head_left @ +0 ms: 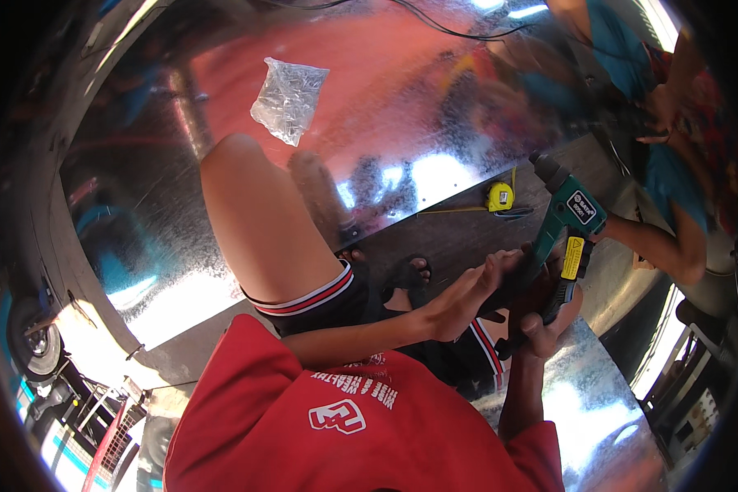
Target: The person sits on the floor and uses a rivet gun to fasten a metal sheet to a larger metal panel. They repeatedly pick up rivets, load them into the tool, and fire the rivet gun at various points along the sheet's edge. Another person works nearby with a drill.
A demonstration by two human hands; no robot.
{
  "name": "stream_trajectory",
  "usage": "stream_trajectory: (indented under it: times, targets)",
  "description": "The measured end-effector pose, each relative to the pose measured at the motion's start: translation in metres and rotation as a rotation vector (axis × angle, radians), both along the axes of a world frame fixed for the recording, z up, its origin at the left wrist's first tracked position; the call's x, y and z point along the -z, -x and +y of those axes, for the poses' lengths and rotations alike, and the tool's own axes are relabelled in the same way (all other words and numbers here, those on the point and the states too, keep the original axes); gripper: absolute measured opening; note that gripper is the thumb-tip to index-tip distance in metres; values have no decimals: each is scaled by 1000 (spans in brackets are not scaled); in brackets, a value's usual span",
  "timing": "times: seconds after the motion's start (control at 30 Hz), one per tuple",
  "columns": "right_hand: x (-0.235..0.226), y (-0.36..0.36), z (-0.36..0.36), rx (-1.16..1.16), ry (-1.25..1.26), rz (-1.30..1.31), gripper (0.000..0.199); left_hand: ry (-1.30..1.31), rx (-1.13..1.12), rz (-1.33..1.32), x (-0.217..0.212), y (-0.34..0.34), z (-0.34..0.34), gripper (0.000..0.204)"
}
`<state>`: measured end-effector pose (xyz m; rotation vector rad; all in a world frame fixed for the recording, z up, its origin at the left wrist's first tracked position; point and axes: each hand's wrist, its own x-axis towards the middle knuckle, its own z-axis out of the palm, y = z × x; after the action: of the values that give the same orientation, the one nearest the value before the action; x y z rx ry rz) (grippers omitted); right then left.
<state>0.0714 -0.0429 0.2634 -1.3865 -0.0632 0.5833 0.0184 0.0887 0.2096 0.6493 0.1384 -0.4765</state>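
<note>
A green and black cordless drill [567, 209] is held above my right leg, its chuck pointing up and to the left. A yellow label [573, 257] marks the black part at its lower end. Reaching across my lap, my left hand [480, 287] is closed at the drill's dark handle, its fingertips partly hidden there. My right hand [539, 334] grips the black lower end from below. Beyond the drill, a yellow tape measure [500, 197] lies on dark flooring with some of its blade pulled out.
A shiny metal sheet [139, 221] spreads under my bent left leg. On it lies a clear plastic bag [290, 100] of small pieces. Black cables [435, 23] cross the far edge. Another person's arm [652, 246] is close by on the right. A wheel [37, 340] stands at far left.
</note>
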Motion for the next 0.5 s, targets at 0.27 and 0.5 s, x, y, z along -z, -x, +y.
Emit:
stream_trajectory:
  times: [0.27,0.5]
  targets:
    - [6,27,24,-78,-300,-17,100,-207,94,70,-29,26,38,101]
    - [8,36,32,27,-283,82,102,-274,-51,117,-55,21,30,93]
